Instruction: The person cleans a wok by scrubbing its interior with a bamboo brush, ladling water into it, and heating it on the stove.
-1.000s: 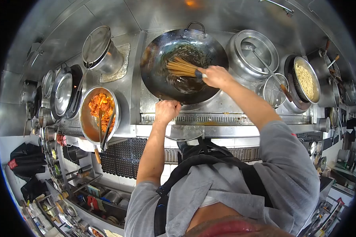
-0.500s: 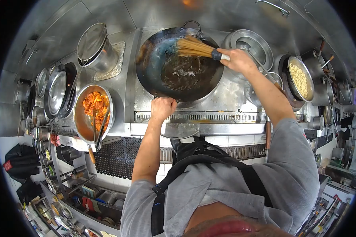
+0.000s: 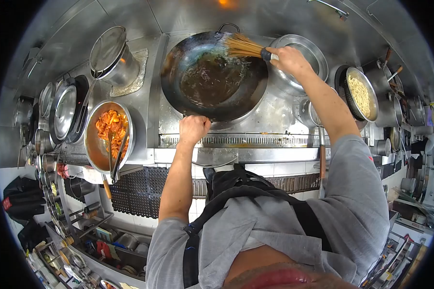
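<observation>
A dark wok (image 3: pixel 178 91) sits on the steel range with brownish liquid (image 3: pixel 212 79) in its bottom. My left hand (image 3: pixel 194 129) is closed at the wok's near edge, where its fingers cover the spot they grip. In my right hand (image 3: pixel 289 61) is a bamboo wok brush (image 3: pixel 243 46), held by its dark and white bound end. The splayed bristles rest along the far right inner wall of the wok, pointing left. A loop handle (image 3: pixel 229 26) stands up at the wok's far rim.
Left of the wok stands a steel bowl (image 3: pixel 89 144) of red-orange food (image 3: pixel 112 124) with utensils in it. Behind that are a steel pot (image 3: pixel 123 72) and strainer (image 3: pixel 107 45). To the right are a round steel basin (image 3: pixel 318 50) and a strainer of noodles (image 3: pixel 359 96).
The brush has moved up and right, from over the wok's middle to its far right wall. My left hand keeps its place on the near edge. The view has shifted slightly.
</observation>
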`<state>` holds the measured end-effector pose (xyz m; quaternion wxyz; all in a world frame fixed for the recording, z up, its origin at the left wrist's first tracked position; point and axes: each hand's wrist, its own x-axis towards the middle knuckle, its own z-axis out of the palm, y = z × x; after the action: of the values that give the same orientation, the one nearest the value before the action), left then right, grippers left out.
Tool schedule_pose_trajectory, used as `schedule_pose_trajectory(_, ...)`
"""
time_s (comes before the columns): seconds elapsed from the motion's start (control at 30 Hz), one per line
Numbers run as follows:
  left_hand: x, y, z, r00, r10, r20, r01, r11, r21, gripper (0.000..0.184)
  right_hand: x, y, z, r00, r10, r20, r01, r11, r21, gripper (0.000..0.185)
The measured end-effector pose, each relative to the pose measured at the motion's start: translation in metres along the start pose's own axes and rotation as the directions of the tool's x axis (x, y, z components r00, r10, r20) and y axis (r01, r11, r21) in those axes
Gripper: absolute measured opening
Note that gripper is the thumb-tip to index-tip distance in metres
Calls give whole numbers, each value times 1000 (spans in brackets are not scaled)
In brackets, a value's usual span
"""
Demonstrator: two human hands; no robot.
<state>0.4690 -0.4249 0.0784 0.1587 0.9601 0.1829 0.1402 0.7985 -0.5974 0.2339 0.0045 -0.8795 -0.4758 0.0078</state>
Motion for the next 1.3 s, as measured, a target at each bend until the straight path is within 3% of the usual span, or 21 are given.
schedule_pose_trajectory(0.07,-1,-1,1,1000,3,-12,-3,1000,-6,22,-15,-6,-1,1000,17,-12,-16,998,57,44)
schedule_pose_trajectory(0.17,0,0,2,999,5,-32,-5,1000,-9,24,-31,-1,9,989,-130,72,119,984,131,43)
schedule_pose_trajectory(0.23,-1,-2,3,999,-1,-36,1,1000,-6,24,-30,12,18,954,-124,271,93,988,124,42)
schedule_pose_trajectory(0.3,-1,-3,7,998,20,-52,-22,999,-30,24,-3,38,29,975,-60,212,45,996,75,43)
schedule_pose_trajectory(0.37,0,0,6,999,17,-47,-18,1000,-24,24,16,30,18,998,-49,41,53,992,-110,45)
schedule_pose_trajectory(0.43,3,0,4,999,14,-52,-15,1000,-13,24,30,13,8,1000,-1,30,5,990,-143,48)
schedule_pose_trajectory(0.53,0,2,5,999,8,-52,-10,999,-36,24,21,-1,9,998,-9,-57,5,998,-70,48)
schedule_pose_trajectory(0.6,-2,4,6,999,7,-52,-9,999,-38,25,7,-5,10,996,44,-81,-29,985,172,48)
schedule_pose_trajectory(0.73,0,10,7,996,14,-84,-18,999,-41,26,18,-24,58,978,156,-138,-112,953,282,49)
schedule_pose_trajectory(0.77,1,10,7,997,4,-83,-7,999,-37,26,30,-27,89,972,196,-127,-145,934,327,52)
schedule_pose_trajectory(0.83,1,11,6,998,21,-59,-25,997,-72,24,35,-62,113,966,228,123,-253,935,250,57)
schedule_pose_trajectory(0.9,0,12,3,999,15,-42,-18,998,-67,24,28,-107,127,963,134,234,-207,923,323,59)
schedule_pose_trajectory(0.97,2,13,1,998,35,-43,-38,996,-75,24,17,-128,155,985,84,151,-144,884,445,56)
schedule_pose_trajectory(1.03,3,13,0,999,33,-32,-34,998,-55,24,15,-123,131,991,56,123,-105,892,439,53)
schedule_pose_trajectory(1.1,0,13,3,1000,23,-21,-24,999,-40,24,21,-96,96,964,30,264,-102,959,263,54)
schedule_pose_trajectory(1.17,1,12,8,997,5,-78,-8,999,-34,27,38,-59,93,972,83,221,-114,984,135,55)
schedule_pose_trajectory(1.23,0,11,7,997,5,-74,-8,999,-40,27,38,-49,86,986,131,106,-143,982,120,54)
schedule_pose_trajectory(1.3,1,11,7,998,13,-66,-17,999,-50,26,32,-69,91,976,166,144,-182,977,112,54)
